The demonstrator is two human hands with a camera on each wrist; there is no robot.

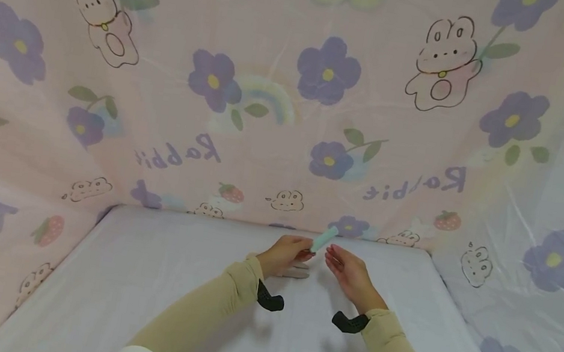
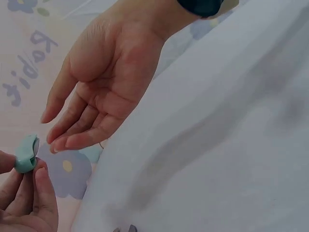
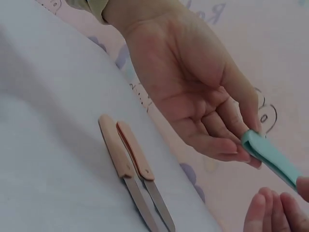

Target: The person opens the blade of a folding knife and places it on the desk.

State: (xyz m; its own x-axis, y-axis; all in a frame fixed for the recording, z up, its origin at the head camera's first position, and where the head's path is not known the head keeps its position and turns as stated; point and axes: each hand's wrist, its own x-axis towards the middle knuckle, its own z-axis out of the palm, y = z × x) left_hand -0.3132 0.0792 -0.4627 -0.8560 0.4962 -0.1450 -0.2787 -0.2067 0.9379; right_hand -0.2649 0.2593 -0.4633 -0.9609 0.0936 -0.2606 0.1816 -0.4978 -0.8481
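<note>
Between the thumb and fingers of my left hand [image 1: 283, 256] is a small teal folding knife [image 1: 324, 240], pinched near one end. Its slotted handle [image 3: 271, 157] slants up toward the right in the head view, and no blade stands out from it. My right hand [image 1: 351, 276] is just to the right, palm turned inward, fingers loosely extended close to the knife. Two folding knives with tan-orange handles [image 3: 135, 150] lie side by side on the white surface, blades out. In the head view they are partly hidden below my left hand.
A white cloth-covered surface [image 1: 136, 276] spreads under both arms. Pinkish printed curtains [image 1: 258, 154] with rabbits and purple flowers rise at the back and both sides. A dark band [image 1: 271, 299] sits at my left wrist, another [image 1: 350, 322] at my right.
</note>
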